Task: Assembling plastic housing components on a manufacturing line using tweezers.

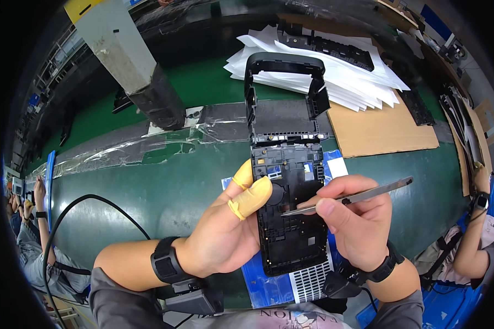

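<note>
Green workbench top (121, 186) fills most of the head view, w/ a dark band under shiny clear tape (121, 147) across it from 9 to 12 o'clock. Gray square pillar w/ black-wrapped foot (115, 49) at approx 10–11. At 1 o'clock, pile of white paper sheets (351, 88) w/ a black moulded plastic part (329, 48) on top; tan cardboard sheet (379, 134) at 2. Black cable (88, 196) arcs btwn 8 and 9. Co-worker's forearm (41, 211) at 9; another co-worker's hand (481, 178) at 3, dark watch below it.

Just R of centre: long black plastic frame (291, 244), open loop at its 12 o'clock end, small brass-coloured dots on the body. It's held above a blue sheet w/ white grid (269, 288) at approx 6.

L hand (222, 233) grips the frame's 9 o'clock edge, yellow finger cots (251, 198) on thumb + index; thumb over the front, other fingers mostly hidden, can't tell how they sit. R hand (362, 219), at approx 4: thumb + fingers clamped on a slim silver-gray metal tool, tweezer-like (373, 192), tip aimed btwn 8 and 9, at the frame's mid-body; can't tell if touching. Black straps on both wrists.
</note>
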Action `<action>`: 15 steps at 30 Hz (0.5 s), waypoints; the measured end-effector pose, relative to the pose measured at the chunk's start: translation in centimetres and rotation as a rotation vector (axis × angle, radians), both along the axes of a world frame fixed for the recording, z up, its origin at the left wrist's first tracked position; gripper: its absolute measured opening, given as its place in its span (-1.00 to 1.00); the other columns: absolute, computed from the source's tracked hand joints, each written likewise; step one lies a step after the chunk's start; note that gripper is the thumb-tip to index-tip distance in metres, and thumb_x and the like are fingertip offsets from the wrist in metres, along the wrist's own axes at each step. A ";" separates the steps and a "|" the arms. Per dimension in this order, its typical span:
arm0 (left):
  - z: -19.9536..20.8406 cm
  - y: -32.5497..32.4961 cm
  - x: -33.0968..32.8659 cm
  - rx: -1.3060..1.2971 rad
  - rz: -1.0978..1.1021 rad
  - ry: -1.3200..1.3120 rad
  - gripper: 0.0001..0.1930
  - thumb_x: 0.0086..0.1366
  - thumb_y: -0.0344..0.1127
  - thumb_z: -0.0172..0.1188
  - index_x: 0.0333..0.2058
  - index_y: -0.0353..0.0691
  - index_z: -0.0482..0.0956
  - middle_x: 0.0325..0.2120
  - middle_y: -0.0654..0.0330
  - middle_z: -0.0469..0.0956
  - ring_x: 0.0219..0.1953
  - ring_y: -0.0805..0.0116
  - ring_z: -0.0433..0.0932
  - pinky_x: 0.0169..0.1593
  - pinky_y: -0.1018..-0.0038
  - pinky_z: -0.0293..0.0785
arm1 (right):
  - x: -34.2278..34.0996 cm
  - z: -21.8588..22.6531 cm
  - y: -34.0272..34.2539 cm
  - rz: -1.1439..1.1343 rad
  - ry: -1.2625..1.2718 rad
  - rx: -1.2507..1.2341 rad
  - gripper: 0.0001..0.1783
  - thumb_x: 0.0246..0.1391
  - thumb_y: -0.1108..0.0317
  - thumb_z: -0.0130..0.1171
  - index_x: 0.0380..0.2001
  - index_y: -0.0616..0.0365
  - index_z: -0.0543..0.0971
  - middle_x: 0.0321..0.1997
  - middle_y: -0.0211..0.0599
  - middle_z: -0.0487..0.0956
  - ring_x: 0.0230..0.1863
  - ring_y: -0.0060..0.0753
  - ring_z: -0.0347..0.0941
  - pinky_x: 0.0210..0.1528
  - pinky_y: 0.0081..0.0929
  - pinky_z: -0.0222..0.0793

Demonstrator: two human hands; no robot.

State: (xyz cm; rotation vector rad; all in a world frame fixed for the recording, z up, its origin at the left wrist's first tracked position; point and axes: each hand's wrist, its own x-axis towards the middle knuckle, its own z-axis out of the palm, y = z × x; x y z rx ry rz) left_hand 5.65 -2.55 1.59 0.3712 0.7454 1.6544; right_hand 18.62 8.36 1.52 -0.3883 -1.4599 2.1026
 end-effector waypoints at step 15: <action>-0.1 -0.1 0.1 0.036 0.017 -0.130 -0.61 0.24 -0.34 -0.16 0.05 -0.15 0.05 -0.06 0.13 0.26 -0.03 0.33 0.30 0.00 0.38 0.27 | 0.0 -0.1 -0.1 -0.026 -0.018 0.036 -0.85 -0.11 0.64 0.05 -0.37 0.39 0.43 -0.42 -0.21 0.49 -0.40 -0.58 0.43 -0.37 -0.74 0.34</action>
